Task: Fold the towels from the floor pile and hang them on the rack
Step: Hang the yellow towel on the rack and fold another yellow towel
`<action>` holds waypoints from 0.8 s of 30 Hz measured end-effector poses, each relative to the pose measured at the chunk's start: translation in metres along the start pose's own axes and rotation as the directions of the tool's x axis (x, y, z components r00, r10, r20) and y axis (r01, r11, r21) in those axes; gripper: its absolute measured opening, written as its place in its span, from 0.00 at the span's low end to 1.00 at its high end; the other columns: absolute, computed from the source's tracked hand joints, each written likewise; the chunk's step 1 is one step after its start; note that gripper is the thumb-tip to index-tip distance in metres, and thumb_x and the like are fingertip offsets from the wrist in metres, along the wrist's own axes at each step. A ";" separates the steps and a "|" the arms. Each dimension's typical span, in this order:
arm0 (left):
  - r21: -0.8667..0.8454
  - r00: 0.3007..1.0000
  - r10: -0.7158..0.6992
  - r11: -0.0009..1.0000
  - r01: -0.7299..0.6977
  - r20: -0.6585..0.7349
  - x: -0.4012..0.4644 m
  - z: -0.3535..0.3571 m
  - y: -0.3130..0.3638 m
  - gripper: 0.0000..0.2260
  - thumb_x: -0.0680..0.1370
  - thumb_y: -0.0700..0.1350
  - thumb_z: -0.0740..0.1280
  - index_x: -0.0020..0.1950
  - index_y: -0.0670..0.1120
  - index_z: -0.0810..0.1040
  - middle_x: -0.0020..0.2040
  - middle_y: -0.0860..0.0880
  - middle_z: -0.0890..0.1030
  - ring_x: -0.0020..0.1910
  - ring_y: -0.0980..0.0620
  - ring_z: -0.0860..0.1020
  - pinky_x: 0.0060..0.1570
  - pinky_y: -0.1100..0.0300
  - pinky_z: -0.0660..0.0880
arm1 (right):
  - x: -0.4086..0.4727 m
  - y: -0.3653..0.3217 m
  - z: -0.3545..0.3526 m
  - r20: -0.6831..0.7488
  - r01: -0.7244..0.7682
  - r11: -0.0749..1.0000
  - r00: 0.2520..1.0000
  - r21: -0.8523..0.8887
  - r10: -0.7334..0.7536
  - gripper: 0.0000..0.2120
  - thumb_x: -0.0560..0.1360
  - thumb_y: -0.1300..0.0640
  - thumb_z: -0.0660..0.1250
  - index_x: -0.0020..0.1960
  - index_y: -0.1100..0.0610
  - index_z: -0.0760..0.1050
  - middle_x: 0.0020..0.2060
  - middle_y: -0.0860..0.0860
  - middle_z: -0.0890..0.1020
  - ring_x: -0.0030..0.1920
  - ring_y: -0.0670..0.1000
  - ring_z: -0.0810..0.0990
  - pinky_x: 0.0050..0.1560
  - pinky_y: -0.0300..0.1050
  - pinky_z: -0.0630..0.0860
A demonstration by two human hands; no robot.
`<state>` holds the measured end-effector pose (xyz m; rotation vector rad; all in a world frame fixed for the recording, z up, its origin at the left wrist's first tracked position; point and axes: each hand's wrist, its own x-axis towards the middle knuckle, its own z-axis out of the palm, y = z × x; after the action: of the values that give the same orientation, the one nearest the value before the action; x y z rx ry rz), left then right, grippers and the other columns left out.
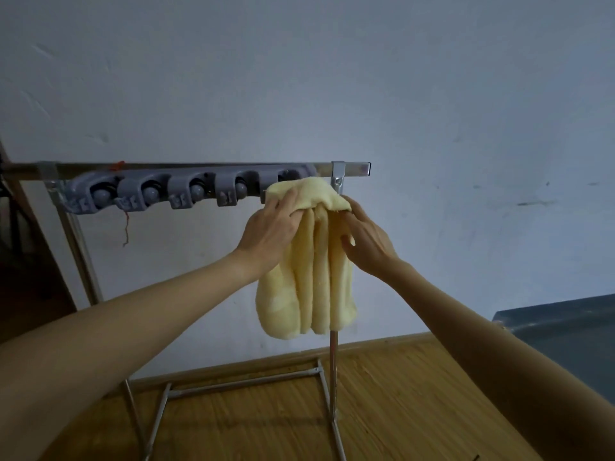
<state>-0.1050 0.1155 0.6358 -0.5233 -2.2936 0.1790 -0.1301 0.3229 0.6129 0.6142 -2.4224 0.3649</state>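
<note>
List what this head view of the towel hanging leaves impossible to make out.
- Head view: the folded pale yellow terry towel covers the last grey plastic clip holder, so its catch is unseen.
- The floor pile lies outside the frame.
- Left hand and right hand: fingertips buried in cloth.

There is just one view, and it comes from a camera on the person's head. It looks forward and a little down, at a pale wall [432,78] straight ahead. Both arms come in from the bottom corners of the frame and meet near the middle, so the camera sits close behind them. The rack [199,168] runs across the middle left, near and a bit below eye height. The yellow towel [309,277] hangs in the center. The wooden floor [399,394] fills the bottom. The lens is wide, so straight edges bend near the sides. No second view shares this scene.
</note>
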 end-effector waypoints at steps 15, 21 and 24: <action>-0.150 0.991 -0.130 0.980 0.132 0.023 0.011 0.009 0.004 0.18 0.77 0.33 0.62 0.66 0.38 0.70 0.74 0.42 0.59 0.66 0.40 0.65 0.51 0.53 0.76 | 0.018 -0.012 -0.005 -0.022 -0.138 0.983 0.990 0.120 0.142 0.21 0.71 0.68 0.58 0.63 0.59 0.69 0.73 0.47 0.61 0.48 0.58 0.78 0.36 0.52 0.77; -0.321 0.998 -0.068 0.945 0.059 -0.017 -0.008 0.028 0.006 0.22 0.77 0.33 0.61 0.71 0.41 0.67 0.74 0.43 0.60 0.61 0.41 0.72 0.56 0.51 0.77 | 0.000 -0.017 0.014 -0.102 -0.041 0.983 0.993 0.180 0.060 0.15 0.75 0.64 0.59 0.61 0.59 0.70 0.72 0.48 0.64 0.48 0.55 0.78 0.38 0.54 0.77; -0.350 0.994 -0.104 0.932 0.093 -0.014 -0.016 0.035 0.009 0.23 0.76 0.32 0.61 0.71 0.42 0.66 0.70 0.42 0.65 0.54 0.42 0.74 0.49 0.50 0.78 | -0.002 -0.020 0.021 -0.129 -0.077 0.984 0.987 0.158 0.098 0.18 0.75 0.63 0.59 0.65 0.56 0.68 0.70 0.49 0.64 0.43 0.55 0.77 0.35 0.50 0.75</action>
<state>-0.1179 0.1177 0.5983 -0.5817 -2.3235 -0.2913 -0.1287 0.2981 0.5977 0.5307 -2.3098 0.6135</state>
